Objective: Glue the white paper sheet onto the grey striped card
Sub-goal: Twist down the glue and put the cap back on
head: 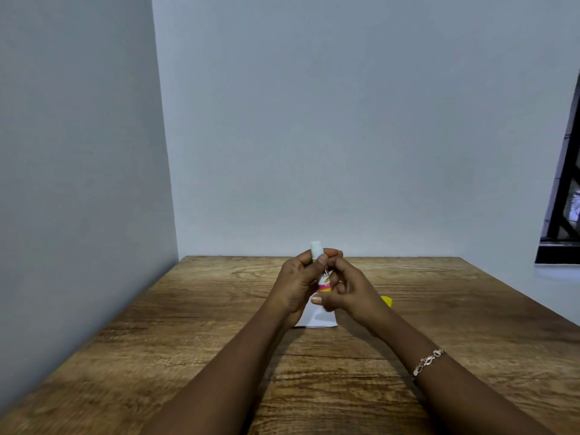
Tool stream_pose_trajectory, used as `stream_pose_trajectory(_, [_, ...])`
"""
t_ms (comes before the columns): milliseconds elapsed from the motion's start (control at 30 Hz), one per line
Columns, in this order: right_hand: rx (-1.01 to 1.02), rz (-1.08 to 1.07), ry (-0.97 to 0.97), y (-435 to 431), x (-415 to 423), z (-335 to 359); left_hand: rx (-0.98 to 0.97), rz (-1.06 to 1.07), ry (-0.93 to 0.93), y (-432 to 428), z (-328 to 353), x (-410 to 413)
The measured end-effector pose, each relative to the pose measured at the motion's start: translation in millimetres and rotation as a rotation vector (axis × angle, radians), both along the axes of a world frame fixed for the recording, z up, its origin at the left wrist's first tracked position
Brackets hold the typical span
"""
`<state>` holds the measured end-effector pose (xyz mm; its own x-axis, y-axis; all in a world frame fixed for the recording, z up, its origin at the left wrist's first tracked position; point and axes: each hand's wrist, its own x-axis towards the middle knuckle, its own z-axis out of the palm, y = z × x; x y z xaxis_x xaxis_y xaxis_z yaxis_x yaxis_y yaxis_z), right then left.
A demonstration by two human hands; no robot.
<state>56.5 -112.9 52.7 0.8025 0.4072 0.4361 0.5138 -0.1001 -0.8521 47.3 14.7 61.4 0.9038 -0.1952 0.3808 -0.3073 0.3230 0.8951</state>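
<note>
Both my hands hold a glue stick [321,271] upright above the wooden table. Its white tip pokes out above my fingers, and its label is white, yellow and pink. My left hand [296,284] wraps the upper part of the stick. My right hand [348,288] grips its lower end. A white paper sheet [317,320] lies flat on the table right under my hands, mostly hidden by them. No grey striped card shows in this view. A yellow cap [387,300] lies on the table just behind my right hand.
The wooden table [188,340] sits in a corner, with a wall on the left and one behind. A dark window frame [565,199] is at the far right.
</note>
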Motion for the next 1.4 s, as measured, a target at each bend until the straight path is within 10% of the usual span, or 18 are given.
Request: stream_pose_trajectory(1400, [0.104, 0.129, 0.22, -9.7, -13.4, 9.5, 0.153, 0.017, -0.109, -0.7, 5.3, -12.6])
